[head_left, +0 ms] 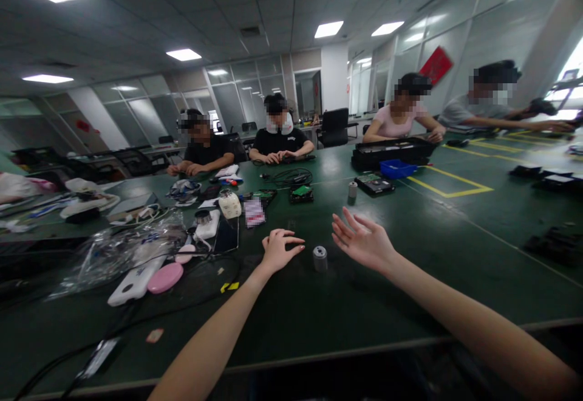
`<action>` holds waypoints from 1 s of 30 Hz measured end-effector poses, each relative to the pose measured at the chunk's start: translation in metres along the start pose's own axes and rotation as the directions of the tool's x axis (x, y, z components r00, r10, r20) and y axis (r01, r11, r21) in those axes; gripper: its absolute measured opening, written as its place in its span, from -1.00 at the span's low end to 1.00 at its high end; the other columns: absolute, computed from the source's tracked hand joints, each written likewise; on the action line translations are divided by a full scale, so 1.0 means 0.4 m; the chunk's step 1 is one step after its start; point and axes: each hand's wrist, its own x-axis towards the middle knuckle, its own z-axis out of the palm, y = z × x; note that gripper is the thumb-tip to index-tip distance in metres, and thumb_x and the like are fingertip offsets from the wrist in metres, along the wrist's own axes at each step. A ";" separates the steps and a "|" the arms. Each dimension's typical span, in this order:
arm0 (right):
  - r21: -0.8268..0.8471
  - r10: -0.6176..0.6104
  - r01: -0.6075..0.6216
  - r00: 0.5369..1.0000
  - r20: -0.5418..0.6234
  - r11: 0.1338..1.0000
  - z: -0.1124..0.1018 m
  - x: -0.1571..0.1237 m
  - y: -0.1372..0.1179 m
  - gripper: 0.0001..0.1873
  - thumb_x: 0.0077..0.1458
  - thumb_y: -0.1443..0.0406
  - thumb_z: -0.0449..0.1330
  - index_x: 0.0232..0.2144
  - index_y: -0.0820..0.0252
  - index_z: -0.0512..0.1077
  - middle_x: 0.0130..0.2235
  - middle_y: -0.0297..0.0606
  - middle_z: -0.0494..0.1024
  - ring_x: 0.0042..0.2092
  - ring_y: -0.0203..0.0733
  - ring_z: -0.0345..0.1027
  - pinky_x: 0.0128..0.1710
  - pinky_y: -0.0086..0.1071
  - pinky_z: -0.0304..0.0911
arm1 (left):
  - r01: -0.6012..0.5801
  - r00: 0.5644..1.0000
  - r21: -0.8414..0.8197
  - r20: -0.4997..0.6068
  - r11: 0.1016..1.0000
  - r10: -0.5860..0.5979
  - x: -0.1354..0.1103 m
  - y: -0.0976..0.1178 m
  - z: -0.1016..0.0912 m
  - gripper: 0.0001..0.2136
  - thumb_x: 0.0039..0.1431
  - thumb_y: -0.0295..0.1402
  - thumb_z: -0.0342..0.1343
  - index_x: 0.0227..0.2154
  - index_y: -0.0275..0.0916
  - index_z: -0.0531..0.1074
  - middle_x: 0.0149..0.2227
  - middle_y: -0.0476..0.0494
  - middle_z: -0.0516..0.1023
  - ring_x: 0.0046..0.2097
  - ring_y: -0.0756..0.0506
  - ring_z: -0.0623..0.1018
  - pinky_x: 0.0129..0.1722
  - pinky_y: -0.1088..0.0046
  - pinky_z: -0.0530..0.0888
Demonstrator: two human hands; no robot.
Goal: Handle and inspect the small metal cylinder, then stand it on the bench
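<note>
A small silver metal cylinder (320, 260) with dark marks on its top stands upright on the green table (364, 322), between my two hands and apart from both. My left hand (279, 250) is just left of it, palm down, fingers spread, holding nothing. To the cylinder's right, my right hand (362, 240) is turned palm up with the fingers stretched apart; nothing is in it. Farther back stands a second, similar metal cylinder (352, 191), beside a hard drive (374, 183).
Left of my arm lie a pink round disc (165, 277), a white power bank-like case (134, 284), clear plastic bags (122, 249) and loose cables. Farther back are a green circuit board (302, 193), a blue tray (398, 169) and a long black device (392, 152). Several people sit around the table.
</note>
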 end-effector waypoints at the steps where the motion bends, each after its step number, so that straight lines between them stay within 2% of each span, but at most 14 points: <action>1: -0.014 -0.024 0.024 1.000 -0.005 1.000 0.000 0.001 0.002 -0.71 0.15 0.34 0.11 -0.08 -0.04 0.43 -0.06 -0.30 0.55 -0.06 -0.23 0.46 -0.02 -0.27 0.33 | -0.015 1.000 -0.023 -0.001 1.000 0.015 -0.001 0.004 0.002 -0.78 -0.05 -0.29 0.34 -0.27 0.01 0.59 -0.04 -0.08 0.53 0.15 -0.32 0.30 0.18 -0.11 0.10; 4: -0.048 -0.114 0.112 0.992 -0.054 0.993 -0.003 0.007 0.009 -0.63 0.11 0.48 0.14 -0.12 -0.07 0.43 -0.11 -0.36 0.57 -0.14 -0.31 0.50 -0.06 -0.32 0.37 | -0.064 0.998 -0.126 0.010 0.990 0.066 -0.002 0.018 0.011 -0.61 -0.05 -0.43 0.34 -0.10 -0.07 0.51 0.07 -0.11 0.46 0.10 -0.21 0.43 0.15 0.13 0.29; 7: -0.073 -0.174 0.165 0.977 -0.125 0.984 -0.006 0.014 0.013 -0.56 0.07 0.58 0.14 -0.14 -0.07 0.43 -0.18 -0.41 0.60 -0.27 -0.39 0.52 -0.14 -0.41 0.42 | -0.081 0.995 -0.234 0.030 0.969 0.091 -0.003 0.026 0.022 -0.58 -0.01 -0.56 0.27 -0.05 -0.16 0.45 0.06 -0.17 0.46 -0.10 -0.12 0.60 -0.03 0.30 0.50; 9: -0.081 -0.186 0.175 0.971 -0.153 0.981 -0.007 0.019 0.014 -0.55 0.05 0.59 0.15 -0.15 -0.06 0.44 -0.22 -0.43 0.60 -0.32 -0.41 0.52 -0.18 -0.45 0.44 | -0.086 0.995 -0.285 0.024 0.955 0.097 -0.004 0.033 0.026 -0.61 0.00 -0.61 0.23 -0.08 -0.20 0.45 -0.02 -0.17 0.52 -0.21 -0.09 0.64 -0.05 0.29 0.52; 12: -0.091 -0.193 0.180 0.966 -0.171 0.980 -0.012 0.023 0.015 -0.56 0.04 0.60 0.17 -0.17 -0.04 0.44 -0.27 -0.44 0.61 -0.36 -0.42 0.52 -0.21 -0.46 0.46 | -0.110 0.994 -0.344 -0.022 0.932 0.109 -0.007 0.057 0.023 -0.66 0.00 -0.61 0.24 -0.14 -0.23 0.45 -0.11 -0.14 0.55 -0.24 -0.10 0.65 0.01 0.23 0.49; 17: -0.128 -0.197 0.177 0.967 -0.161 0.976 -0.023 0.028 0.017 -0.58 0.00 0.60 0.22 -0.21 -0.03 0.44 -0.33 -0.49 0.62 -0.41 -0.42 0.52 -0.23 -0.46 0.48 | -0.171 0.985 -0.439 -0.103 0.882 0.140 -0.028 0.145 0.014 -0.68 0.04 -0.51 0.26 -0.13 -0.24 0.39 -0.07 -0.15 0.51 -0.20 -0.12 0.65 -0.05 0.29 0.53; 21: -0.177 -0.198 0.172 0.970 -0.143 0.969 -0.026 0.030 0.018 -0.57 -0.03 0.58 0.26 -0.21 -0.02 0.45 -0.37 -0.50 0.62 -0.42 -0.43 0.52 -0.24 -0.50 0.47 | -0.222 0.975 -0.537 -0.096 0.814 0.202 -0.048 0.199 0.021 -0.70 0.01 -0.57 0.26 -0.16 -0.24 0.43 -0.07 -0.15 0.49 -0.21 -0.10 0.65 -0.10 0.34 0.54; 25: -0.180 -0.212 0.183 0.964 -0.160 0.966 -0.022 0.029 0.018 -0.59 -0.01 0.59 0.25 -0.20 0.02 0.45 -0.37 -0.45 0.62 -0.40 -0.42 0.52 -0.27 -0.53 0.47 | -0.218 0.972 -0.546 -0.047 0.809 0.231 -0.055 0.211 0.026 -0.71 0.03 -0.60 0.24 -0.17 -0.24 0.46 -0.08 -0.15 0.48 -0.21 -0.11 0.64 -0.17 0.38 0.57; 30: -0.179 -0.208 0.180 0.966 -0.152 0.967 -0.026 0.031 0.019 -0.58 -0.03 0.59 0.25 -0.20 0.01 0.44 -0.36 -0.46 0.62 -0.39 -0.42 0.53 -0.26 -0.52 0.48 | -0.236 0.970 -0.517 -0.078 0.823 0.229 -0.055 0.214 0.021 -0.71 0.04 -0.60 0.23 -0.16 -0.23 0.44 -0.09 -0.15 0.48 -0.20 -0.11 0.64 -0.13 0.35 0.56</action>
